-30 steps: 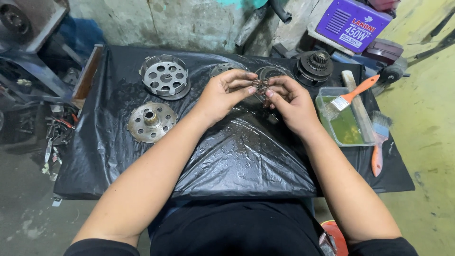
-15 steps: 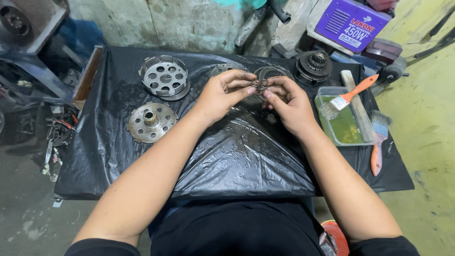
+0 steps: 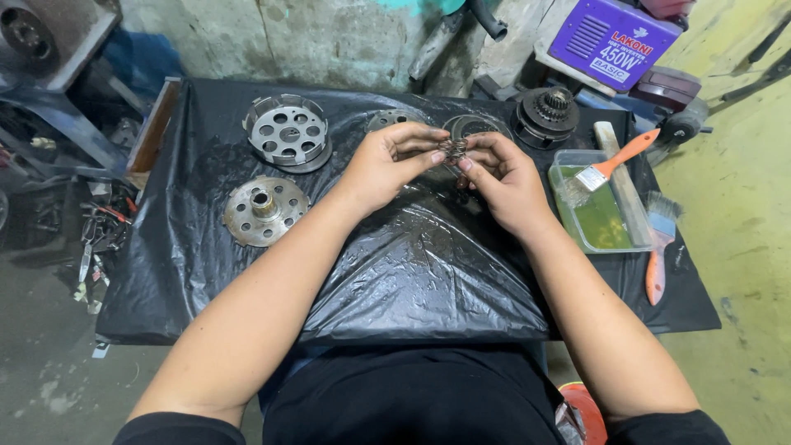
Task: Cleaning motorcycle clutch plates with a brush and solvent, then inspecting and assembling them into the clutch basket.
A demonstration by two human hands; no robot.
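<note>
Both of my hands meet above the middle of a table covered in black plastic sheet [image 3: 412,272]. My left hand [image 3: 387,163] and my right hand [image 3: 498,177] pinch one small dark metal part [image 3: 454,150], perhaps a spring or small gear, between their fingertips. Its exact shape is partly hidden by my fingers. Just behind my hands lie two round metal parts [image 3: 474,126], half hidden.
A perforated drum [image 3: 287,132] and a round hub plate [image 3: 264,210] lie at the left. A geared hub [image 3: 546,112] stands back right. A clear tray of greenish liquid [image 3: 600,221] holds an orange-handled brush [image 3: 614,163]; another brush [image 3: 657,247] lies beside it. A purple box [image 3: 614,39] stands behind.
</note>
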